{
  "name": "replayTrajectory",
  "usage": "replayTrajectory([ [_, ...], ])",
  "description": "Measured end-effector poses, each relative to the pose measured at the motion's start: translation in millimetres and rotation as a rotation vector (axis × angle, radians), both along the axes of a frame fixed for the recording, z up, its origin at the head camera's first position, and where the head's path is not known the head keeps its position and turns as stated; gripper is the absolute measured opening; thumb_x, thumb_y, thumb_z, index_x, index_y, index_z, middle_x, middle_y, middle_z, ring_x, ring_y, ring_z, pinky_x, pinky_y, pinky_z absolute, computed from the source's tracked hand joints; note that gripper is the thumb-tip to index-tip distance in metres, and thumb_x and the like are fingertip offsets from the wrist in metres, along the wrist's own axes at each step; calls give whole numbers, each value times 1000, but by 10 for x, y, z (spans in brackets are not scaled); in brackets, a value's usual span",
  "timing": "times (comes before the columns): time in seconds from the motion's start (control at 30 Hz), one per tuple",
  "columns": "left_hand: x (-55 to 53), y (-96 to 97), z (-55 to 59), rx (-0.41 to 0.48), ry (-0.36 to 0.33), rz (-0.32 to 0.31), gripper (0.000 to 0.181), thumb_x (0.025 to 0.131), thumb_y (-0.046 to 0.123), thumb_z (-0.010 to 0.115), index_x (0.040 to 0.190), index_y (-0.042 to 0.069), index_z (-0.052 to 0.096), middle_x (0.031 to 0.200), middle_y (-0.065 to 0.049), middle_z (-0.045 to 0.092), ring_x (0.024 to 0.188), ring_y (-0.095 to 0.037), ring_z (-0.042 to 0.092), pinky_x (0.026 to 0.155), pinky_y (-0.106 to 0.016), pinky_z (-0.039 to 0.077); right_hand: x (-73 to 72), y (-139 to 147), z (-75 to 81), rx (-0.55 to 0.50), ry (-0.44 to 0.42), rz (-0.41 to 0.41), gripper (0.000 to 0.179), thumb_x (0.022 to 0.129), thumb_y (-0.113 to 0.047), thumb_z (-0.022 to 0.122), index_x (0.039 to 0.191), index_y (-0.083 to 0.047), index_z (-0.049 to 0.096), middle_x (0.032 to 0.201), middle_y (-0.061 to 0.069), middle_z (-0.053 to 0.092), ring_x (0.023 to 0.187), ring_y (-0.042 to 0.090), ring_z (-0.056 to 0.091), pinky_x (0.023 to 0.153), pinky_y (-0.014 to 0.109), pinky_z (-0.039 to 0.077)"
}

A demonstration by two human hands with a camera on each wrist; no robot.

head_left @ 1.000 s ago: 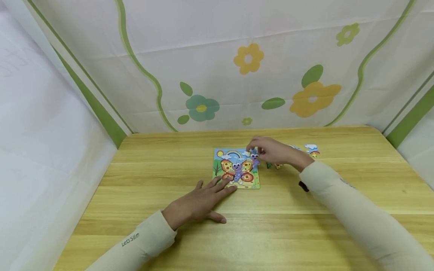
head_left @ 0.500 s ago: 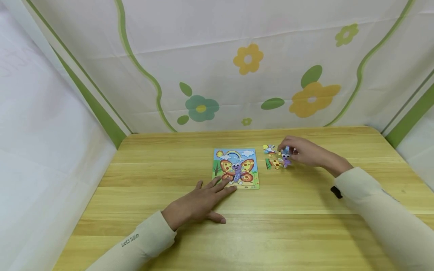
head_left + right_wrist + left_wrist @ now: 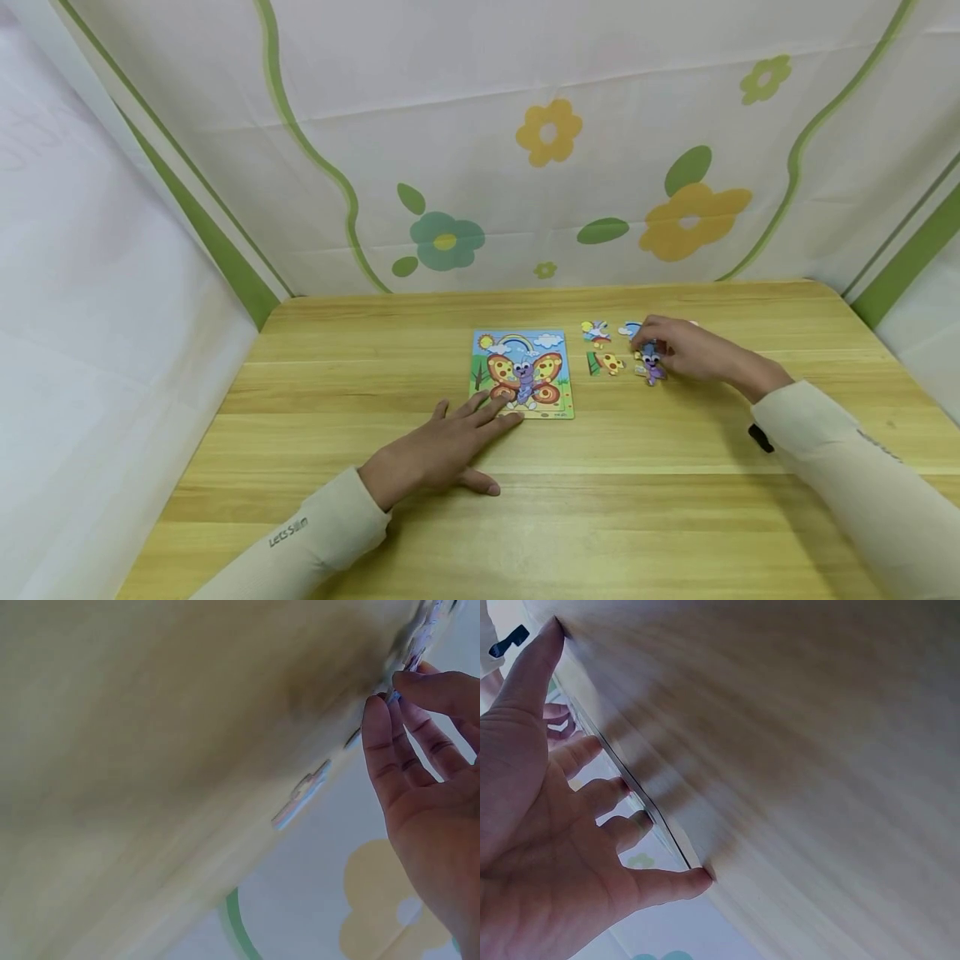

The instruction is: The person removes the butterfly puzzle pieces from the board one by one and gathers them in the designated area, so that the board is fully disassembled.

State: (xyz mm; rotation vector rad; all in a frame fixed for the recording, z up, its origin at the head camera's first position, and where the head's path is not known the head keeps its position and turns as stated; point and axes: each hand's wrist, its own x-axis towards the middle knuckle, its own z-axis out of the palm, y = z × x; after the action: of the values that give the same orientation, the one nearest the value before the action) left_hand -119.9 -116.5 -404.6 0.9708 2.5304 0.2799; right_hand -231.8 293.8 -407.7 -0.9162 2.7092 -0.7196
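Note:
My left hand [image 3: 446, 446] lies with spread, straight fingers on the lower left part of a square puzzle board [image 3: 558, 387] printed with a smiling butterfly. In the left wrist view, the board [image 3: 649, 799] shows edge-on under those fingers. Right of the board, my right hand [image 3: 690, 350] pinches a puzzle piece [image 3: 651, 371] with a purple butterfly's face and body, between thumb and fingertips. The piece is low over the table, partly hidden by the fingers. In the right wrist view, thumb and fingers of the right hand [image 3: 420, 742] meet on the piece's edge.
Loose puzzle pieces lie between board and right hand: one with a sun [image 3: 597, 332], one with a yellow spotted wing [image 3: 604, 363], and one with a rainbow [image 3: 628, 331]. The wooden table [image 3: 585, 517] ends at a white flowered curtain [image 3: 480, 150].
My right hand has carried the purple butterfly piece from the board's upper right corner rightward, past the loose pieces, and slightly lower. The left hand has stayed on the board.

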Motion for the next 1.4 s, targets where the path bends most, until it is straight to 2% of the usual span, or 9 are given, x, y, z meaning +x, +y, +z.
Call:
replayTrajectory([
  [0.5, 6, 13, 14, 6, 4, -2, 93, 93, 57, 70, 169, 27, 23, 178, -3, 11, 164, -34, 10, 119, -76, 23, -27, 24, -73, 11, 34, 15, 49, 83, 26, 56, 114, -7, 76, 112, 5, 66, 87, 17, 53, 70, 26, 47],
  [0.77, 14, 15, 25, 3, 9, -5, 93, 93, 57, 70, 169, 26, 24, 178, -4, 11, 164, -35, 11, 119, -76, 24, -29, -42, -13, 36, 70, 2, 46, 85, 23, 55, 114, -8, 75, 116, 6, 67, 94, 19, 61, 78, 35, 54],
  [0.93, 28, 15, 36, -8, 17, -4, 93, 93, 57, 70, 169, 27, 24, 178, -4, 11, 164, -34, 11, 119, -75, 25, -12, -233, 85, 16, 88, 23, 47, 82, 23, 55, 117, -4, 73, 120, 10, 67, 100, 27, 65, 81, 44, 55],
  [1.0, 30, 20, 36, -12, 28, -7, 94, 93, 57, 70, 169, 27, 24, 178, -4, 12, 164, -34, 11, 119, -75, 26, -8, -329, 106, 4, 98, 44, 43, 84, 21, 58, 117, -3, 73, 120, 11, 67, 103, 30, 65, 83, 47, 56],
  [1.17, 19, 62, 27, -17, 40, -18, 94, 93, 58, 69, 169, 27, 23, 178, -4, 11, 165, -33, 9, 121, -73, 25, -32, -580, 90, -12, 91, 81, 31, 92, 12, 65, 119, -2, 72, 121, 11, 67, 109, 33, 66, 91, 51, 56],
  [1.3, 7, 108, 16, -18, 44, -33, 94, 94, 59, 68, 169, 28, 21, 178, -3, 11, 165, -32, 8, 122, -72, 24, -42, -798, 89, -17, 82, 108, 31, 92, 7, 66, 121, -2, 71, 125, 12, 66, 113, 34, 65, 94, 52, 56],
  [1.4, 1, 146, 16, -21, 47, -45, 94, 94, 60, 67, 169, 30, 20, 178, -1, 8, 165, -32, 6, 122, -72, 23, -35, -951, 98, -7, 76, 128, 30, 93, 4, 69, 123, -3, 70, 131, 13, 65, 122, 37, 62, 102, 55, 53],
])
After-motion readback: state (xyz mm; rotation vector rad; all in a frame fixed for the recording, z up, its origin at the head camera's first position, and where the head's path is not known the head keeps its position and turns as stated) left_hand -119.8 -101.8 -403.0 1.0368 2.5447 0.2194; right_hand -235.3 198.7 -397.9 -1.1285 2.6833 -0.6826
